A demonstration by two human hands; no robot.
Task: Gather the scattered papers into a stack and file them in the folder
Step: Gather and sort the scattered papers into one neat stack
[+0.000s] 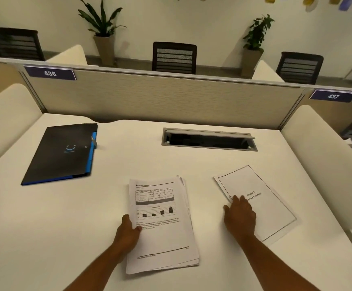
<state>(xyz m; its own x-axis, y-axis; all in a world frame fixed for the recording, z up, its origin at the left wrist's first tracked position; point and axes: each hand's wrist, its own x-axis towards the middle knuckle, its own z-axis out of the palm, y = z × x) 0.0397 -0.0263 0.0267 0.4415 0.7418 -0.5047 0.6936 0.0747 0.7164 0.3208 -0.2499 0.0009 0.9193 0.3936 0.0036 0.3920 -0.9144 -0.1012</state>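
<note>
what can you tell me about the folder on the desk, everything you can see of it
The folder is black with a bright blue inner layer showing along its right and near edges. It looks like thin plastic, with a small light blue logo printed on the cover and a strap or clasp at its right edge. It lies flat and closed on the white desk, far left, turned at a slight angle. Neither hand touches it, and no paper lies on it.

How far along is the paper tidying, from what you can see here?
Roughly midway. Done: most sheets already lie in a rough stack, its edges still uneven. In hand: the left hand holds the stack by its edge, and the right hand rests flat on one loose page lying apart to the right. Left: add that page, square the stack, and file it in the black folder, which lies closed on the desk.
</note>
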